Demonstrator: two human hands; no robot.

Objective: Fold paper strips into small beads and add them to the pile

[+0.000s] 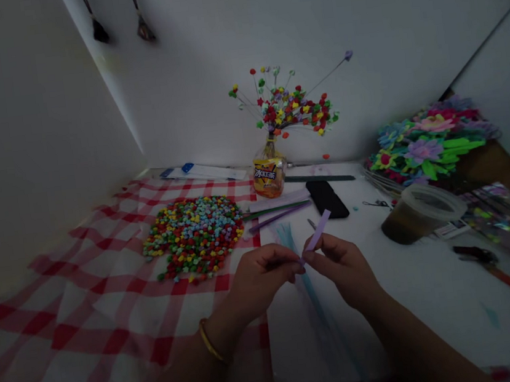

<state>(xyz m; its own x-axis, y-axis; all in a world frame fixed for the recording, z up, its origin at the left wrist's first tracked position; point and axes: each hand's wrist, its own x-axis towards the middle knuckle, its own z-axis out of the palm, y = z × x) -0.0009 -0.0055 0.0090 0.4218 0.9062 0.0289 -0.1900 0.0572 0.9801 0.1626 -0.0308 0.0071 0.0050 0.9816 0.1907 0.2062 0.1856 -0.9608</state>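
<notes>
Both hands meet over the white work surface (390, 310), pinching one purple paper strip (321, 230). My left hand (267, 273), with a gold bangle on its wrist, is closed on the strip's lower end, where a small folded part shows between the fingertips. My right hand (341, 264) is closed on the strip just above that fold, and the free end sticks up past the fingers. Under the hands lie light blue paper strips (313, 298). A large pile of colourful folded paper stars (199, 232) sits to the left on a red and white checked cloth (128, 330).
A cut bottle (268, 177) holds wire stems topped with stars. Behind the hands lie a black phone (327, 199) and purple strips (281, 215). To the right are a plastic tub of dark liquid (407, 219), pliers (477, 255) and fuzzy craft flowers (424, 148).
</notes>
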